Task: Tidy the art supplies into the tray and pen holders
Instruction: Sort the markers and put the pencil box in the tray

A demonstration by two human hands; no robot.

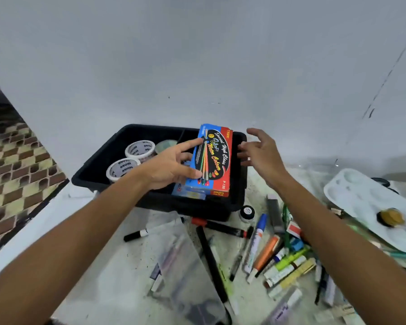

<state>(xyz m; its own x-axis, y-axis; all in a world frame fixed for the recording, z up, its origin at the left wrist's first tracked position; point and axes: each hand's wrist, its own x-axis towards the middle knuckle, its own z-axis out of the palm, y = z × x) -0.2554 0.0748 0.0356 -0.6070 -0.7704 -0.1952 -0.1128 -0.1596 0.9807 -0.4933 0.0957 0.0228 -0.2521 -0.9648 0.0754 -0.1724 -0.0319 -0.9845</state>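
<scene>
Far left: brown-and-cream checkered tile floor (14, 165) beyond the table edge.

Black rectangular plastic tray (99, 170) sits on the paint-flecked white table (117, 266) against the wall. Its left compartment holds two white tape rolls (140, 148) printed with dark lettering, one nearer, one farther, and a pale greenish roll (166, 145) behind them.

Left hand (169, 167) reaches into the tray, index finger and thumb spread along the left edge of a red-and-blue cardboard watercolour box (215, 160); whether it grips or only touches, cannot tell. The box lies tilted in the right compartment, on top of another blue box (189, 193).

Right hand (259, 152) hovers just right of the box, fingers wide and loose, holding nothing.

Below the tray: clear plastic pouch (185, 277), small black-capped jar (247, 213), scattered markers and paint tubes (274, 261) in a loose heap.

Far right: white plastic paint palette (361, 200) with an ochre-stained pot (390, 218) resting on it.
</scene>
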